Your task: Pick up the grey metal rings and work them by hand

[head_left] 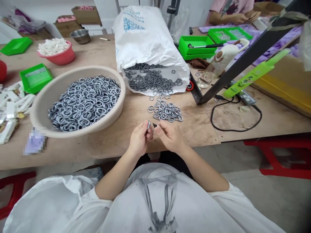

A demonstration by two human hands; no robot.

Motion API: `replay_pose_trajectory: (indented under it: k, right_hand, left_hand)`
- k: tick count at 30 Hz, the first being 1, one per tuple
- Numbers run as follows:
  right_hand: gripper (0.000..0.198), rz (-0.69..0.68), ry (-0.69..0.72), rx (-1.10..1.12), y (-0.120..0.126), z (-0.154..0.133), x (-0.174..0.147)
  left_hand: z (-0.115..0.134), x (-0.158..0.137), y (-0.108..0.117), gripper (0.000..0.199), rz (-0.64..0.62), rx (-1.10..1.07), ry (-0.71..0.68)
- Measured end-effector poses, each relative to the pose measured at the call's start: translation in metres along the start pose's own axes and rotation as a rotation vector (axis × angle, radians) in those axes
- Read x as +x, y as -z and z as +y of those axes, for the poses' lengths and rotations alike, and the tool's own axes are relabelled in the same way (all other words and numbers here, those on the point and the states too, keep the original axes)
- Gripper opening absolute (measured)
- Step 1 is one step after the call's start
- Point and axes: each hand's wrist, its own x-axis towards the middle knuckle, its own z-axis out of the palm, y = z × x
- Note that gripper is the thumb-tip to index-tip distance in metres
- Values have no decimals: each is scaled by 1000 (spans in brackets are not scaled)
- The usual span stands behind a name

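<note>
My left hand is closed on a grey ring, pinched upright between thumb and fingers. Beside it, my right hand grips a small dark blade-like tool, its tip pointing at the ring; most of the tool is hidden in the fingers. Just beyond both hands lies a loose pile of grey rings on the wooden table. Behind that pile, a white sack lies on its side with rings spilling from its mouth. To the left stands a wide beige basin heaped with similar rings.
A black metal post slants over the table's right, near a black cable and a bottle. Green trays, a red bowl of white pieces and a metal bowl stand farther back. Another person's hands work at the upper right.
</note>
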Motion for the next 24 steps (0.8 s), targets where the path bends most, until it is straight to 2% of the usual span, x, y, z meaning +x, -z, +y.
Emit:
replay_pose_trajectory:
  k: [4, 11, 13, 17, 20, 22, 24]
  right_hand:
    - [39, -26, 112, -171, -3, -8, -7]
    - [40, -44, 141, -192, -5, -11, -4]
    - [42, -50, 95, -160, -4, -6, -1]
    - [45, 54, -140, -71, -2, 13, 8]
    - [40, 75, -140, 49, -5, 13, 14]
    - [39, 36, -54, 109, -10, 3, 15]
    - [40, 10, 38, 139, -16, -10, 15]
  left_hand:
    - [1, -2, 0, 52, 31, -33, -7]
    - [1, -5, 2, 53, -37, -22, -9]
    - [0, -8, 5, 52, -82, 7, 7]
    - [4, -15, 15, 51, -202, 145, -19]
    - [9, -15, 24, 48, -90, 197, -141]
    - [11, -13, 28, 45, -28, 211, -191]
    - [11, -10, 30, 46, -25, 208, -184]
